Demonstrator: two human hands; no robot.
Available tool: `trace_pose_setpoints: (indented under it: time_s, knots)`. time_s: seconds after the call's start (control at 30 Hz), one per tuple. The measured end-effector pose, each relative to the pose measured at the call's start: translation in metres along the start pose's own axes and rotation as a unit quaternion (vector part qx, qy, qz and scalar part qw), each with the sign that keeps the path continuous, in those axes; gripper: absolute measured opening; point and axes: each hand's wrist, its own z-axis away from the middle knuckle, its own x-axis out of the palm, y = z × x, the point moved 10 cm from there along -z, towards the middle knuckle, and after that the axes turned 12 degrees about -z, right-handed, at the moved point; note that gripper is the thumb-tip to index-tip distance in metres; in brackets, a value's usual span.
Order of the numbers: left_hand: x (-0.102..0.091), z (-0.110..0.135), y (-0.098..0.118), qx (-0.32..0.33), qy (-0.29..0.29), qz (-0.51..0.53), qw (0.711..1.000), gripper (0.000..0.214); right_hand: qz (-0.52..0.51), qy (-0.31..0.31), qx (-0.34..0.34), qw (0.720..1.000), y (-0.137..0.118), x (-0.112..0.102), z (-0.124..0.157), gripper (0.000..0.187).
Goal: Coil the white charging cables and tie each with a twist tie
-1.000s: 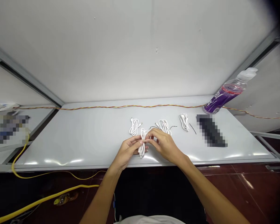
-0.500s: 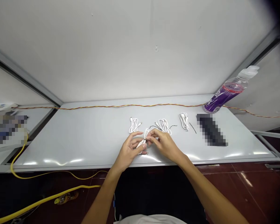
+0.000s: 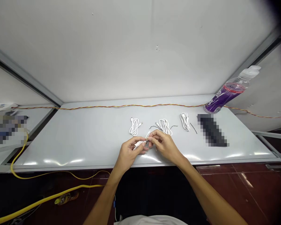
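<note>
My left hand (image 3: pixel 130 152) and my right hand (image 3: pixel 165 146) meet low on the white table, with a coiled white cable (image 3: pixel 139 144) held between them. The left fingers grip the coil, which lies nearly level. My right fingertips pinch its far end, where a thin black wire shows at the fingers. Much of the coil is hidden by my fingers. Beyond my hands lie several bundled white cables, one (image 3: pixel 134 127) just past my left hand, one (image 3: pixel 164 127) past my right and one (image 3: pixel 184 122) further right. Short black wires (image 3: pixel 193 128) lie near them.
A purple-labelled plastic bottle (image 3: pixel 227 95) leans at the table's far right, beside a pixelated dark object (image 3: pixel 212 130). A twisted red-yellow wire (image 3: pixel 131 106) runs along the far edge. A yellow cable (image 3: pixel 49 194) lies on the red floor below the near edge.
The held white coil has swung from upright to nearly level. My hands have come slightly closer, and the black wire now shows at my fingertips.
</note>
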Motion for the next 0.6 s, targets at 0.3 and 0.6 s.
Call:
trace_pose_setpoints:
  time_s: [0.3, 0.6]
  knots:
    - [-0.007, -0.004, -0.008, -0.032, 0.034, 0.028, 0.999, 0.035, 0.357, -0.008, -0.174, 0.918, -0.027, 0.011, 0.012, 0.028]
    - [-0.011, -0.004, -0.009, -0.054, 0.051, 0.022, 0.997, 0.038, 0.355, 0.028, -0.205, 0.912, -0.023, 0.01, 0.01, 0.022]
